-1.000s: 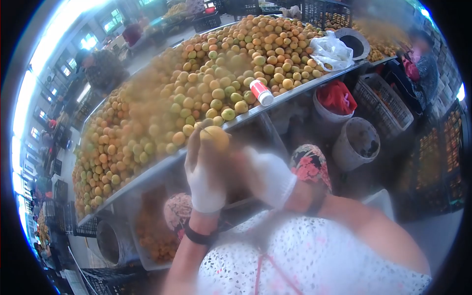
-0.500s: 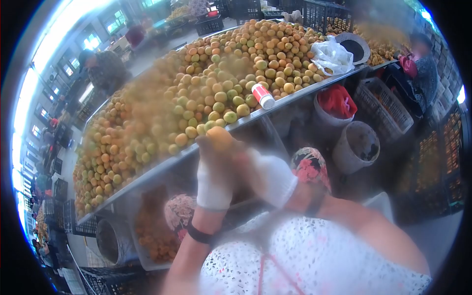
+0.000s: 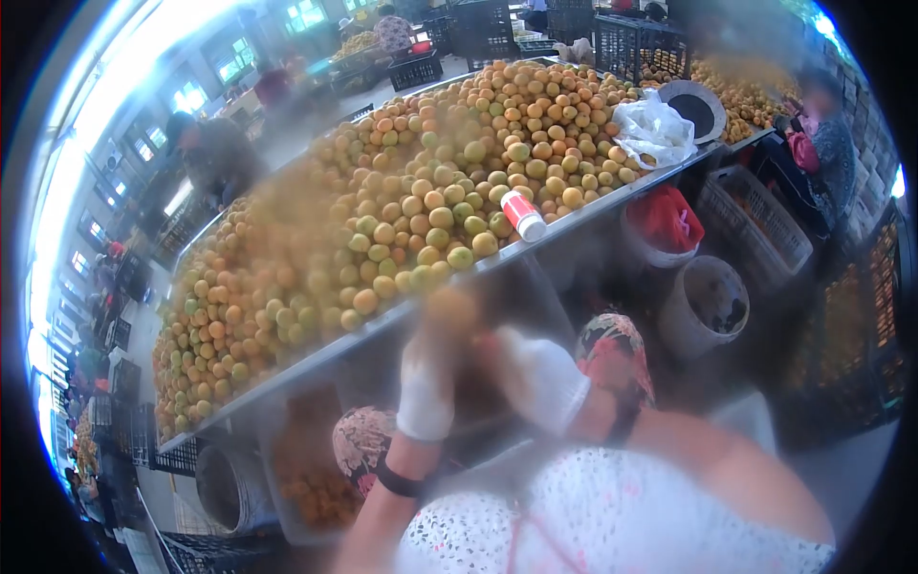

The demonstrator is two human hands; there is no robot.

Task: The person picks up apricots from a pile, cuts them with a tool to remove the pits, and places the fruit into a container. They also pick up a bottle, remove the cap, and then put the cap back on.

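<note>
My left hand (image 3: 426,387), in a white glove, is closed around a round yellow-orange fruit (image 3: 449,311), held just off the near edge of the fruit table. Close beside it, my right hand (image 3: 543,381), also gloved in white, has its fingers curled toward the fruit. A small reddish spot shows at its fingertips, but blur hides what it is. Behind both hands, a large heap of similar fruit (image 3: 435,215) in green, yellow and orange covers the metal-edged table (image 3: 316,346). A red and white bottle (image 3: 523,215) lies near its edge.
A white plastic bag (image 3: 655,129) and a round dark-centred basin (image 3: 693,110) sit at the table's right end. Below are a bucket with red cloth (image 3: 663,225), a pale bucket (image 3: 708,301) and a crate (image 3: 755,220). A bin of orange pieces (image 3: 316,478) stands lower left. Other people sit nearby.
The view has tilted slightly, so the table and heap appear lower and further right. Both hands stay close together, with the fruit still in my left hand.
</note>
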